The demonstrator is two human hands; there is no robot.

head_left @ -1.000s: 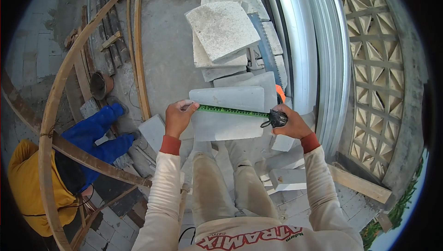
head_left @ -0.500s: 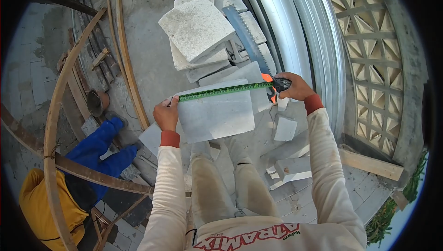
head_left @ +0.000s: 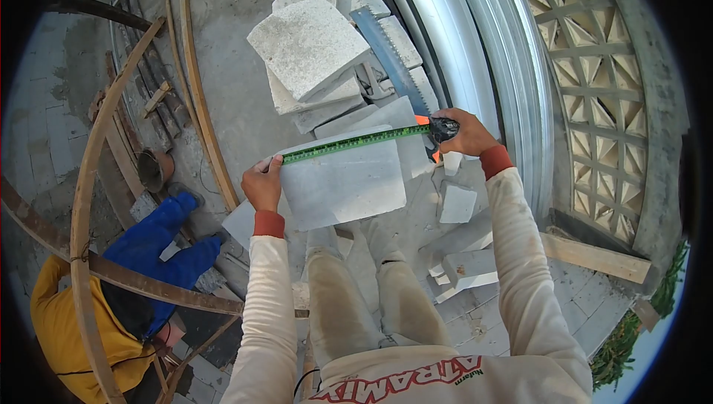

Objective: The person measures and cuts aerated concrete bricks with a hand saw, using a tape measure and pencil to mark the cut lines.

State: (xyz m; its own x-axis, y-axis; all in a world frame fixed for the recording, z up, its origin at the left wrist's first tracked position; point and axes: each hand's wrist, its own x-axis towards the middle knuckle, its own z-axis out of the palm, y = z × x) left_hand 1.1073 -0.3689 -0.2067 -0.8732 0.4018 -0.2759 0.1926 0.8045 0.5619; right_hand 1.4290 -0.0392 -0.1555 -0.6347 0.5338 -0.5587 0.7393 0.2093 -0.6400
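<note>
A green tape measure blade (head_left: 356, 143) is stretched along the far edge of a pale flat block (head_left: 345, 185). My left hand (head_left: 261, 184) pinches the blade's free end at the block's left corner. Past the block's right side, my right hand (head_left: 469, 135) grips the dark tape measure case (head_left: 444, 130). Just beyond that case lies a handsaw (head_left: 392, 55), its toothed blade pointing away and its orange handle partly hidden by the case. Another pale slab (head_left: 397, 118) lies partly under the block.
Rough white blocks (head_left: 308, 47) are stacked ahead, beside shiny metal sheeting (head_left: 475, 55). Block offcuts (head_left: 457, 203) lie at right. A person in yellow and blue (head_left: 89, 330) bends at lower left, behind curved wooden strips (head_left: 88, 181). A patterned block wall (head_left: 594, 107) stands at right.
The view has shifted slightly, so the scene sits a little further left. Both hands keep hold of the stretched tape; the case in my right hand looks turned a little.
</note>
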